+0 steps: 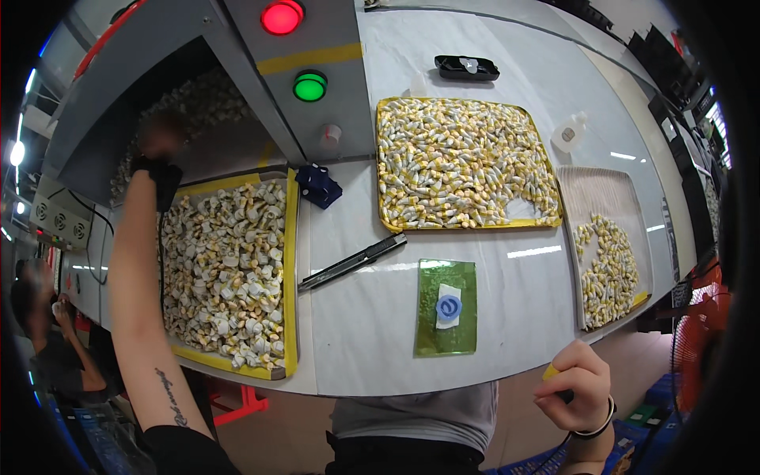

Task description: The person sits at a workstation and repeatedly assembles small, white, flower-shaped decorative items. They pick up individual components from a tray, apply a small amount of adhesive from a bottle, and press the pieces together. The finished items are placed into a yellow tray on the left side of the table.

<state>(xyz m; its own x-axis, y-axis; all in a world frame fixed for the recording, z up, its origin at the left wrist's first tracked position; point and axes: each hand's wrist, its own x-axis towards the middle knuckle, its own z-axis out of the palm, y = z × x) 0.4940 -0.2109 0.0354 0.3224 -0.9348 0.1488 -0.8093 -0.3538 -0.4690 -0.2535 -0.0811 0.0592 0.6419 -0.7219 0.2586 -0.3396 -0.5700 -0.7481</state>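
My left hand (161, 136) reaches into the opening of a grey cabinet, with a dark band round its wrist. It is blurred, so its fingers cannot be made out. Around it lies a heap of small whitish pieces (207, 99). Below that arm, a yellow-edged tray (290, 293) holds many white and yellow-orange pieces. My right hand (582, 386) hangs beyond the table's front edge at the lower right, with a dark and a light band on its wrist. Its fingers are curled in, with a bit of yellow at the fingertips that I cannot identify.
A second yellow-edged tray (467, 229) and a partly filled pale tray (606, 190) hold small pointed pieces. Between lie a black bar-like tool (352, 263), a green mat (447, 342) with a blue ring (449, 307), and dark-blue cloth (318, 186). A white bottle (568, 133) stands behind.
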